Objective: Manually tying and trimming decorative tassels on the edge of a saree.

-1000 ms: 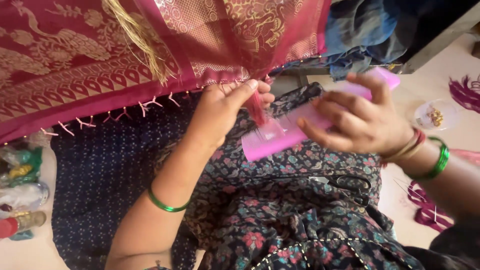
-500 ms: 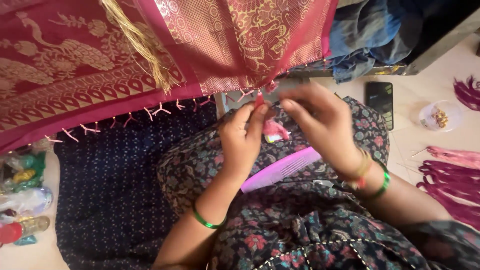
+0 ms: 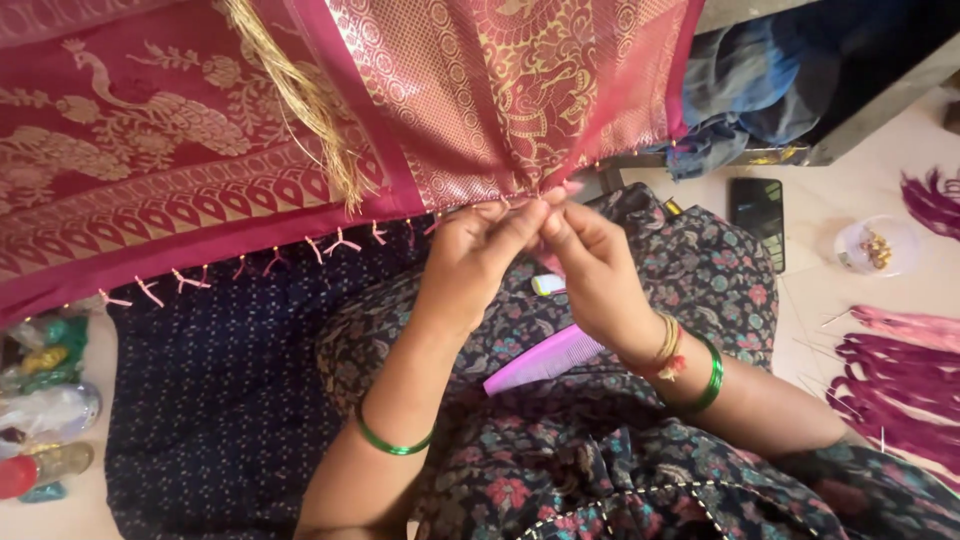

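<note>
**A:** What fills my view first is the maroon cloth (image 3: 200, 150) with gold woven birds and borders, hanging across the whole upper part of the frame. Its lower edge runs from the lower left up to the middle, with small pink thread knots (image 3: 340, 243) spaced along it.

**B:** And below it?

**A:** A dark blue dotted fabric (image 3: 210, 400) spreads over the floor on the left, and a floral dark garment (image 3: 690, 270) covers the lap in the middle. A bunch of yellow threads (image 3: 300, 110) dangles in front of the cloth.

**B:** Where are the hands?

**A:** Both meet at the cloth's edge, near the centre. I see the left hand (image 3: 475, 260) with fingers curled and tips pinched onto the hem; the right hand (image 3: 590, 265) is closed the same way, fingertips pressed against the left's on that same bit of edge. What thread lies between them I cannot tell.

**B:** Smaller things?

**A:** Magenta tassels (image 3: 900, 385) lie on the floor at the right, a black phone (image 3: 758, 215) above them, a pink comb (image 3: 545, 360) on the lap beneath the right wrist, and a clear little bowl (image 3: 872, 245) with gold bits just beside the phone.
</note>
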